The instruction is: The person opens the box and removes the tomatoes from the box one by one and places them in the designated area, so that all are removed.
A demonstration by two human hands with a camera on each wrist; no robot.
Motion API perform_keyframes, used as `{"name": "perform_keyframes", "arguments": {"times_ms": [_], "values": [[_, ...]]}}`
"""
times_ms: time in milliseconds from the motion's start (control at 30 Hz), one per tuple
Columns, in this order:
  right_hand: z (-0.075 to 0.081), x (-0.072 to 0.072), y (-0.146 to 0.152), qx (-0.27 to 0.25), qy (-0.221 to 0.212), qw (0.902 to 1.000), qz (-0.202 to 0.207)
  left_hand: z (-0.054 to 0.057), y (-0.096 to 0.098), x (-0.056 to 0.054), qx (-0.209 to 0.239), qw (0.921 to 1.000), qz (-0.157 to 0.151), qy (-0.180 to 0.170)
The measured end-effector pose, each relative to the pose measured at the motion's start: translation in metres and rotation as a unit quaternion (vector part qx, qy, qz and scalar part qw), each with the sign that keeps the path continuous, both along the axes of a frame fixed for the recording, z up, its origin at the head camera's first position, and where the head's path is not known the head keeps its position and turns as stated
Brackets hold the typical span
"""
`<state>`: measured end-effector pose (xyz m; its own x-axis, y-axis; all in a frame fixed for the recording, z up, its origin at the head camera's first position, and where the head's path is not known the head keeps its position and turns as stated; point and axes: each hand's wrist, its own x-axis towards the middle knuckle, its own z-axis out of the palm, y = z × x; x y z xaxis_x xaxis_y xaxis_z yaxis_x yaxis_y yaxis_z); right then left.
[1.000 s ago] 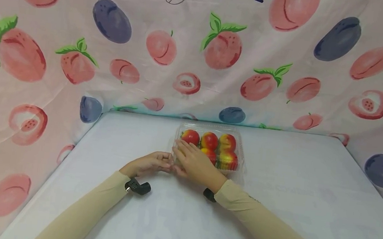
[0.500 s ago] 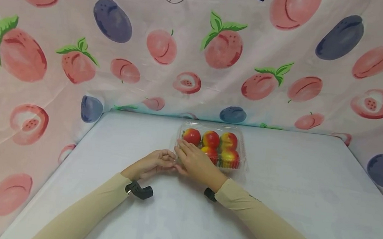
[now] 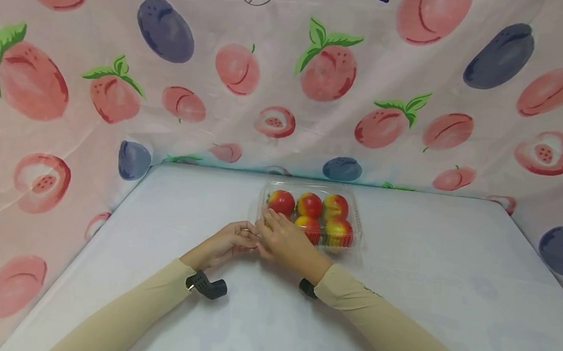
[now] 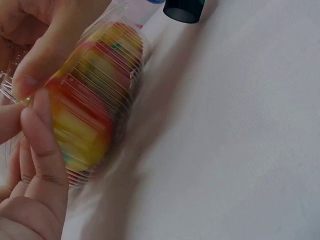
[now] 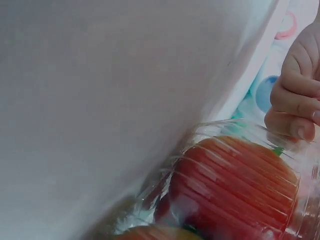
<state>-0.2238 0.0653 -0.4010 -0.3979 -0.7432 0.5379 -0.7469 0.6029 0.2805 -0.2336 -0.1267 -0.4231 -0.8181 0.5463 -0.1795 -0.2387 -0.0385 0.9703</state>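
Observation:
A clear plastic fruit box (image 3: 357, 219) with a ridged front stands on the white table near its back edge. Inside lie several red-and-yellow fruits (image 3: 309, 205) that look like apples. At the box's near left corner, my left hand (image 3: 226, 243) pinches the rim between thumb and fingertips. Over the same corner my right hand (image 3: 291, 244) holds on, fingers across the lid and thumb at the rim. The left wrist view shows the right thumb (image 4: 45, 60) and the left fingers (image 4: 42, 145) meeting there. What lies between the fingertips is mostly hidden.
A pale cloth (image 3: 282, 62) printed with peaches and plums hangs behind and beside the white table (image 3: 427, 302). A black wrist camera (image 3: 207, 285) sits at the left cuff, another (image 3: 307, 287) at the right.
Both hands stay at the box's near left corner. The right fingers have drawn in slightly on the lid, and the left wrist has shifted a little to the right.

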Motion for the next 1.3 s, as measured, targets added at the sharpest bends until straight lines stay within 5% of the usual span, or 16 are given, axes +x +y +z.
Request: {"name": "perform_keyframes", "arguments": {"times_ms": [200,633,1033,1300], "values": [[-0.002,0.000,0.002,0.021,0.050,0.9978,0.038,-0.002,-0.002,0.000,0.012,0.9999,-0.006,0.008],[0.000,-0.001,0.001,-0.033,0.062,0.9946,0.077,0.002,0.007,0.003,0.070,0.9975,0.007,-0.001],[-0.002,-0.001,-0.004,-0.087,0.057,0.9922,0.070,-0.009,0.013,0.007,0.088,0.9957,0.028,0.002],[-0.001,0.001,-0.003,-0.044,0.049,0.9969,0.043,-0.009,0.008,0.008,0.092,0.9951,0.017,-0.031]]}}
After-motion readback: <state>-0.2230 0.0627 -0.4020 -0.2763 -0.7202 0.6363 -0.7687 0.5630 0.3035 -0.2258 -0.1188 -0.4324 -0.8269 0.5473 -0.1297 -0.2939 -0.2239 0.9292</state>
